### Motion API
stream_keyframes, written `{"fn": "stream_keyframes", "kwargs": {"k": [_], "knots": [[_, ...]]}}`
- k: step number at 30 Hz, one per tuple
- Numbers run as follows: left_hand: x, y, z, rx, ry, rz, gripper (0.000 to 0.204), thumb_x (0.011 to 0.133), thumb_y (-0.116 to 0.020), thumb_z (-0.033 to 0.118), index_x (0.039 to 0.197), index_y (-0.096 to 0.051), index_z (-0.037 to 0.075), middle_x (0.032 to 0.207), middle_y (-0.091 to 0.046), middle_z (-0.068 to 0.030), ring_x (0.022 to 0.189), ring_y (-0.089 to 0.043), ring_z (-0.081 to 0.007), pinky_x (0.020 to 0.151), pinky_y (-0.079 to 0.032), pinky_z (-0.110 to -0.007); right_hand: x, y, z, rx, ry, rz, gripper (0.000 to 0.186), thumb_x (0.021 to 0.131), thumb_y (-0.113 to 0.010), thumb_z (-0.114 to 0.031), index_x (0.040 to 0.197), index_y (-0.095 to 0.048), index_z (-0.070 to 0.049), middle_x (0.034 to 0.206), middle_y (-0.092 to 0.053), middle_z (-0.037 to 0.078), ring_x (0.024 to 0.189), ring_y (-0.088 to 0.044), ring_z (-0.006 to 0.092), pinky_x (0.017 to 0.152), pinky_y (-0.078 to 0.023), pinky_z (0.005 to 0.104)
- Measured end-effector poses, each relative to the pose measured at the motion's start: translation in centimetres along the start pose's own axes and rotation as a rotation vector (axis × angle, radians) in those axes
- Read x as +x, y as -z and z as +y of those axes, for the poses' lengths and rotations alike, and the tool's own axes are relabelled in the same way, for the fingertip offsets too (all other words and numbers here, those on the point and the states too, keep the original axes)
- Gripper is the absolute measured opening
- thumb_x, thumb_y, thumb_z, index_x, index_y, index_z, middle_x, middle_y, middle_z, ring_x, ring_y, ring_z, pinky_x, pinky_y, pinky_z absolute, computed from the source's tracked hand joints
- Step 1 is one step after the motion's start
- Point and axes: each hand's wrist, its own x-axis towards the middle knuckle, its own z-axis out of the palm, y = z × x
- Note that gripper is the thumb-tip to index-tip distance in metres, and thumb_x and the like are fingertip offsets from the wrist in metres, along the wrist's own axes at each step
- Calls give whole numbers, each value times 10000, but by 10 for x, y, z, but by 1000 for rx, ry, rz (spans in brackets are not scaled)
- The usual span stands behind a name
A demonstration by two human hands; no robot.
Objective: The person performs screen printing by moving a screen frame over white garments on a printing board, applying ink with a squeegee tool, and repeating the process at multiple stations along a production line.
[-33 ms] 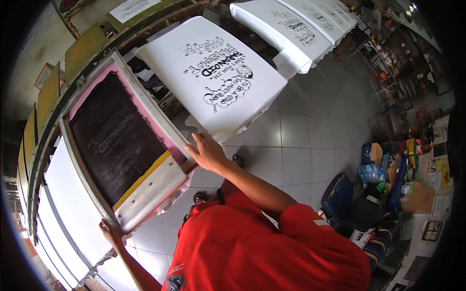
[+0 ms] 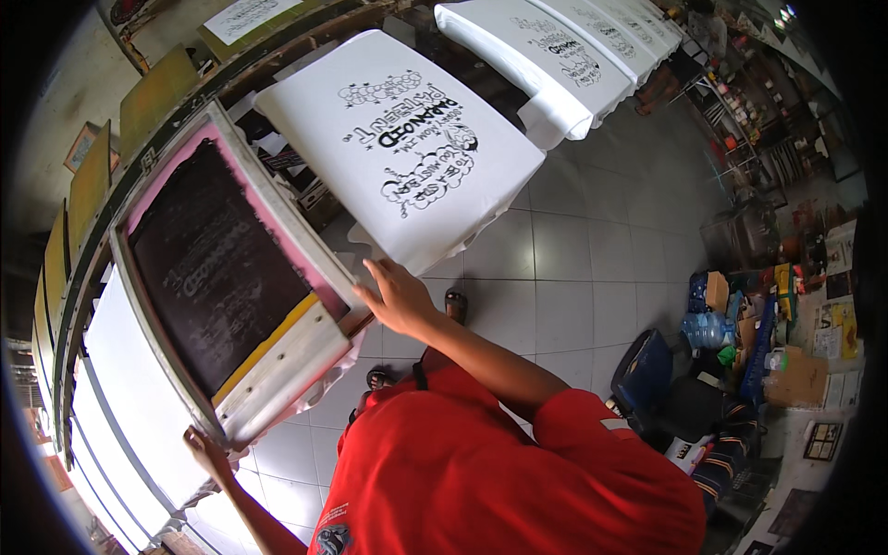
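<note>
A screen-printing frame [image 2: 330, 331] with a dark mesh, pink margin and yellow band lies over a board on the left. My right hand [image 2: 393, 296] grips its right side with curled fingers. At its lower left corner, my left hand [image 2: 205, 447] holds the edge. Right of the frame, a white shirt [image 2: 324, 120] printed with black lettering and drawings is stretched flat on a board. Below and left of the frame, another white surface [image 2: 129, 398] shows on a board.
More printed white shirts [image 2: 564, 55] line the rack at the top. A curved rail [image 2: 83, 296] runs behind the boards. Tiled floor [image 2: 583, 240] lies below. At right stand a dark chair [image 2: 647, 379], a water jug [image 2: 708, 330], cardboard [image 2: 795, 375] and cluttered shelves [image 2: 731, 111].
The frame, both my hands and the printed shirts on their boards have shifted very slightly to the left against the floor tiles.
</note>
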Motion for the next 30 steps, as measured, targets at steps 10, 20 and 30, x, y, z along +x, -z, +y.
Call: {"fn": "stream_keyframes", "kwargs": {"k": [10,20,30], "knots": [[-151,10,-96,406,-239,485,356,1023,-478,358,1053,-585,20,950,-613,-116,815,-588,-217,719,-483,-354,2,200,198,-308,63,217,563,856,-685,-239,1338,-502,-13,1380,-444,225,1233,-452,415,1026,-392,495],[-352,-115,62,323,166,-284,352,1003,-502,300,825,-553,0,661,-552,-81,576,-520,-193,538,-432,-363,138,282,279,-509,302,-44,650,875,-649,-449,1378,-501,-65,1501,-285,281,1375,-302,469,1105,-299,532],[-376,-154,113,150,364,-337,392,1001,-479,375,894,-592,15,760,-609,-72,619,-579,-160,501,-439,-301,160,281,287,-442,400,-241,650,898,-575,-544,1411,-497,-151,1542,-229,254,1426,-210,457,1114,-273,559]]}}
